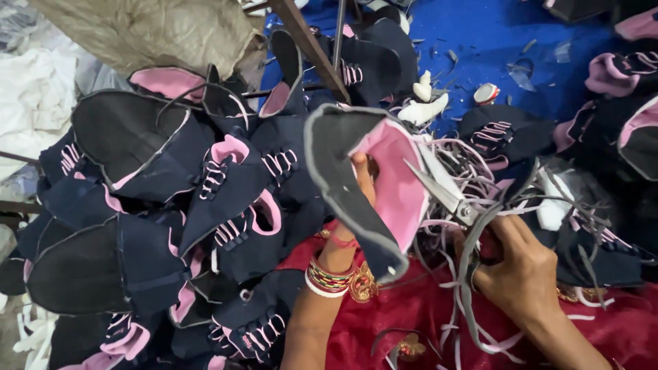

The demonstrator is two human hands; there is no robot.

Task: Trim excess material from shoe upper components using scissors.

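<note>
Soft, even light falls from above, bright enough that colours read strongly and shadows stay faint. The white cloth at the left edge is washed out by glare. Detail is slightly smeared throughout, and the corners blur and bend a little, as with a wide lens

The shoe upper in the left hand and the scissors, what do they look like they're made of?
Shoe upper: looks like dark navy fabric with a soft, matte pink lining; it bends limply and has a pale cut edge. The exact textile can't be told.
Scissors: blades look like bare metal, grey with a dull shine; the right hand hides the handles.
</note>
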